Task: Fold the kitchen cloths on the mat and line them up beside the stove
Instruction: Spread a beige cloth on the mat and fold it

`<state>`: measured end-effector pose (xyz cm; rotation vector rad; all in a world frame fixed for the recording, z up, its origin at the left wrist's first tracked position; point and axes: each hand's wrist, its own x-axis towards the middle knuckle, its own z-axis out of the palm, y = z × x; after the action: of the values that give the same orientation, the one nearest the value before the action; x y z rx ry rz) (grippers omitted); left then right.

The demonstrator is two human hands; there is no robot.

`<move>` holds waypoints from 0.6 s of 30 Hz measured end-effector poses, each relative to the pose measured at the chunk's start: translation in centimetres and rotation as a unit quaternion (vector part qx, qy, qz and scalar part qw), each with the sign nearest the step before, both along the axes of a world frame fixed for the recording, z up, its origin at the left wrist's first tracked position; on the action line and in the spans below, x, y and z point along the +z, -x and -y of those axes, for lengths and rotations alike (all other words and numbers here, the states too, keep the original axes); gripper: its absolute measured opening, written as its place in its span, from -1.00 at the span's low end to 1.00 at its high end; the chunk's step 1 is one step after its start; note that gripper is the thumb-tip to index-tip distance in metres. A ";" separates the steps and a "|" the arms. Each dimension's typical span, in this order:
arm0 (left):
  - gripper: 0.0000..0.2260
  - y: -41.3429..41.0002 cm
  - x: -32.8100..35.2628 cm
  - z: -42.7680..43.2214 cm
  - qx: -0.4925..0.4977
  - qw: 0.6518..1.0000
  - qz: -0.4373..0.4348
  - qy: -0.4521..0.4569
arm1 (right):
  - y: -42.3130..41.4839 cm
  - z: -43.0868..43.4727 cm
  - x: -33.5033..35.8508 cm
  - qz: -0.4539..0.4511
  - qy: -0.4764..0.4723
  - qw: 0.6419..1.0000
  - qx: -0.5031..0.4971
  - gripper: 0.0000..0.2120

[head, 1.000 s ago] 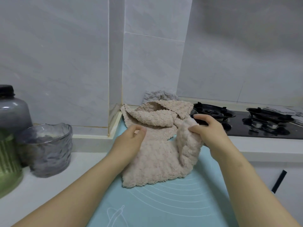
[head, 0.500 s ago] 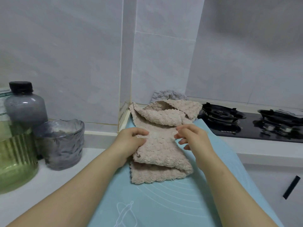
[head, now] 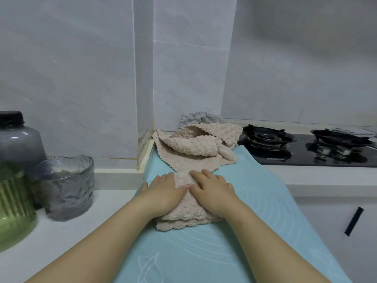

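Head view, surroundings: glass tumbler [head: 67, 186], green jar [head: 12, 201] and dark-capped bottle [head: 18, 137] left of the mat [head: 204, 252]; stove [head: 295, 150] right of its far end.
In the way: loose beige cloths [head: 193, 148] heaped at the mat's far end (grey cloth [head: 200, 118] behind).
Folded cloth [head: 183, 213]: beige, nubbly, layered, mid-mat.
Hands: left hand [head: 163, 190] and right hand [head: 212, 190] lie flat, fingers straight, pressing it.

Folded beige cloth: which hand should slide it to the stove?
Probably the right hand: it lies flat on the folded beige cloth on the side nearer the stove; the left hand presses the far side.
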<state>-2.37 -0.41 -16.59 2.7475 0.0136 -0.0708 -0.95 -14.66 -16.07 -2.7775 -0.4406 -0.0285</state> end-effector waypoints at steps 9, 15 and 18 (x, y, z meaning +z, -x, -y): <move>-0.49 0.8 -1.9 -0.2 -0.017 0.995 0.036 -0.089 | -0.1 0.1 -1.9 -0.050 0.027 0.998 -0.039 -0.47; -0.55 1.2 -2.0 -0.5 -0.018 0.990 0.129 -0.050 | 0.9 0.4 -2.2 0.022 -0.031 0.986 -0.162 -0.34; -0.52 1.2 -2.3 -0.6 -0.005 0.989 0.146 -0.030 | 1.2 0.5 -2.0 0.025 -0.037 0.987 -0.156 -0.40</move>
<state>-3.57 0.17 -18.84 2.7915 -0.0782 0.3334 -2.19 -15.21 -18.10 -2.7482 -0.0121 -0.1842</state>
